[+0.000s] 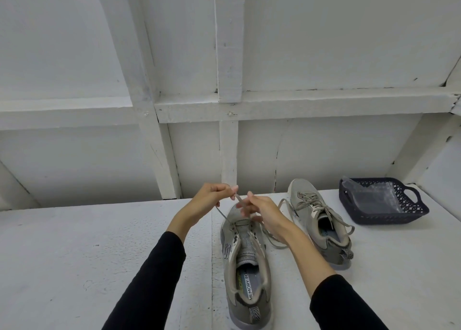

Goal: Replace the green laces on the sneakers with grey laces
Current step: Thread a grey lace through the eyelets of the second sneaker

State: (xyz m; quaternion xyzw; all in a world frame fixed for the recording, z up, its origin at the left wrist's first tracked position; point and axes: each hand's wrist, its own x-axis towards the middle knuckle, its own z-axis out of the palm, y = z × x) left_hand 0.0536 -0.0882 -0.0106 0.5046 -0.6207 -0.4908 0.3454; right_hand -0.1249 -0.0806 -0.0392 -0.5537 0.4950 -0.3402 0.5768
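wall (324,42): white boards, framed battens | table (74,254): white painted, scuffed | light: even, soft

Two grey-green sneakers (245,262) with herringbone black-and-white heel tabs (255,314) and grey laces (316,206) sit on a white-painted desk (99,254) beside a dark navy lattice-patterned basket (411,212), under black sleeves (154,284).

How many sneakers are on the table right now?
2. One sneaker lies near the front, under both hands, mostly unlaced. The other sneaker, laced, sits to its right, beside the basket. None seems hidden.
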